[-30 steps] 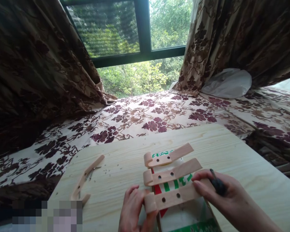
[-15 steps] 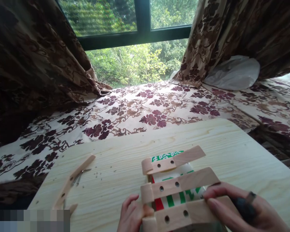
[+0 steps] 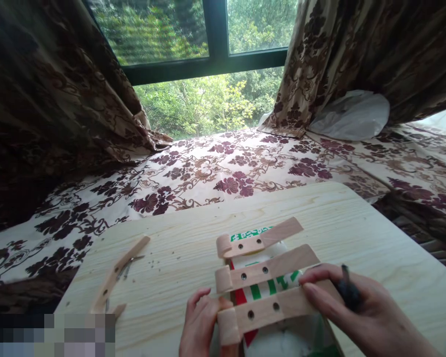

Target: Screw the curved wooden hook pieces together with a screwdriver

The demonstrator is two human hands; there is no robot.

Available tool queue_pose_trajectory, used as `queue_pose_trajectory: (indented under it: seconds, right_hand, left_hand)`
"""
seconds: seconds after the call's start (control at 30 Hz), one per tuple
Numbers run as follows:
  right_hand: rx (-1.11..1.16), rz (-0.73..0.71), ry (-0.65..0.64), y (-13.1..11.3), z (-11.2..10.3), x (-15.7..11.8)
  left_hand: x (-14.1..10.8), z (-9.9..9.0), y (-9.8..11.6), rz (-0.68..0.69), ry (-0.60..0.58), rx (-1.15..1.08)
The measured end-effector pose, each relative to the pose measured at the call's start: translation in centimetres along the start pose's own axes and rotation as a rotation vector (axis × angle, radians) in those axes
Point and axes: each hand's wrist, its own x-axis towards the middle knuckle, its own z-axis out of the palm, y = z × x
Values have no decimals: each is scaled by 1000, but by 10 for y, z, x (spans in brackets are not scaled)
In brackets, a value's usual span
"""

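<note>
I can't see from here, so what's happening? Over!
Left hand against nearest wooden piece. Right hand pinching its end, also holding dark object. Two similar pieces beyond.

Before you: three wooden pieces [image 3: 271, 308], pale, smooth and matt, over a printed package [image 3: 269, 287], its smooth face either plastic film or coated paper, hard to tell from here. On your tabletop [image 3: 189, 235], smooth wood grain with a soft sheen, thin metal screws [image 3: 127, 267] with a dull grey shine, beside a bent wooden part [image 3: 109, 283], smooth and matt. Beyond: patterned cloth cover [image 3: 196, 171], heavy fabric curtains [image 3: 338, 49], a crinkled translucent plastic bag [image 3: 353, 116], glossy glass panes [image 3: 152, 29].
</note>
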Motion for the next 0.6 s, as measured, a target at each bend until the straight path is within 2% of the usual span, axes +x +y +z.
queue_pose_trajectory:
  seconds: [0.17, 0.33, 0.43, 0.53, 0.6]
  right_hand:
    - [90, 4, 121, -4, 7, -2]
    - [61, -56, 33, -15, 1, 1]
    - [28, -58, 27, -18, -3, 2]
    - [9, -72, 13, -18, -4, 2]
    - [3, -78, 7, -16, -4, 2]
  left_hand:
    - [-2, 2, 9, -65, 56, 31]
    - [-3, 2, 14, -159, 61, -37]
    - [-2, 1, 24, -227, 47, -52]
    - [-5, -10, 36, -191, 47, 77]
    - [-7, -25, 38, -125, 64, 219]
